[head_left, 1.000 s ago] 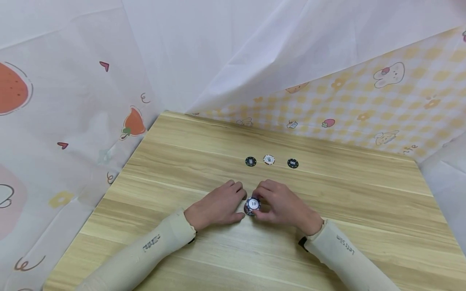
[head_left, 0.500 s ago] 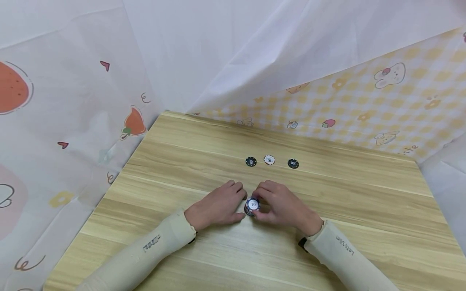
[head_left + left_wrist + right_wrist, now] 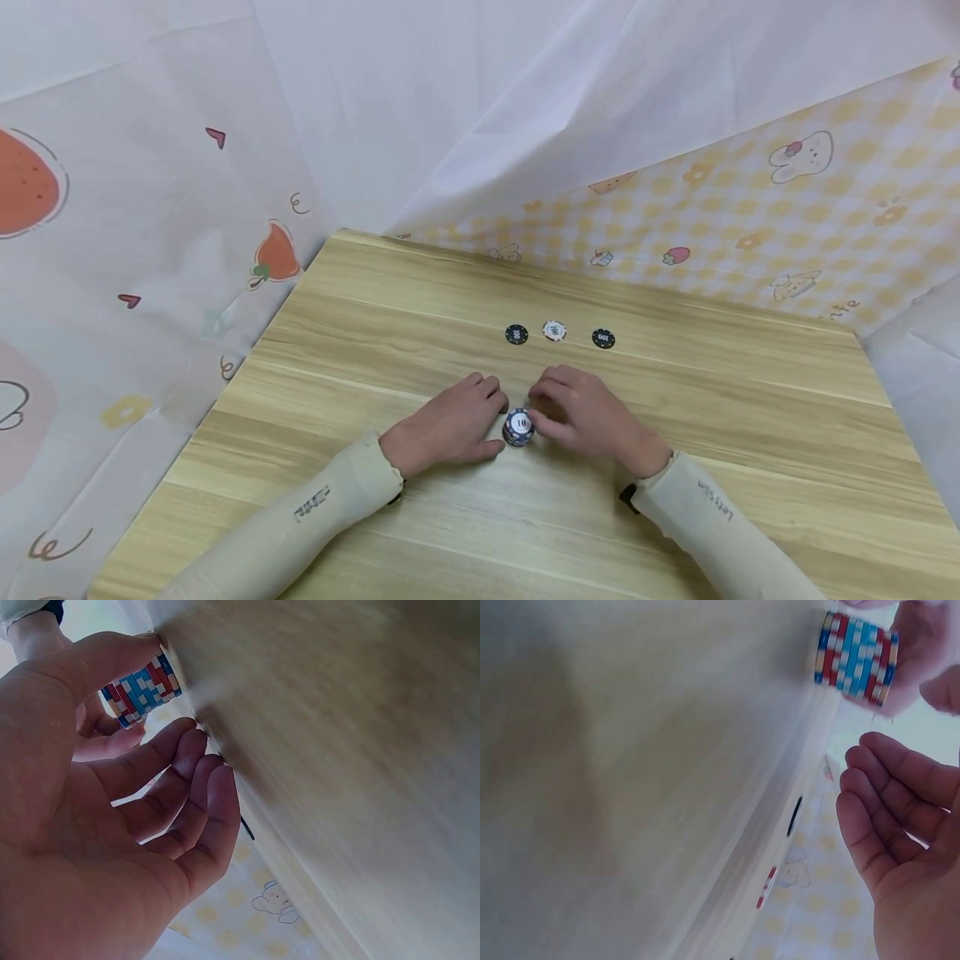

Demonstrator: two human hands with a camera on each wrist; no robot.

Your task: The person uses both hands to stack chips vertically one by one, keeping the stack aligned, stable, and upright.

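The left hand (image 3: 450, 425) rests on the wooden table (image 3: 450, 533), relaxed and released, its fingers loosely bent just beside the chip stack. A black chip (image 3: 517, 334) lies beyond. The chip stack (image 3: 519, 427) stands upright between both hands, topped with a "10". Beyond it lies a white chip (image 3: 554, 331). The right hand (image 3: 588, 417) is released, its thumb near the stack; farther back lies another black chip (image 3: 603, 338).

Chip stack (image 3: 142, 691): red, light-blue and dark-blue bands with whitish blocks; end chips apparently carry pale-orange blocks, though blurred. Black chips (image 3: 517, 334); white chip (image 3: 555, 331). Table (image 3: 450, 525): yellow-brown wood grain. Cloth (image 3: 712, 208): yellow-and-white check.
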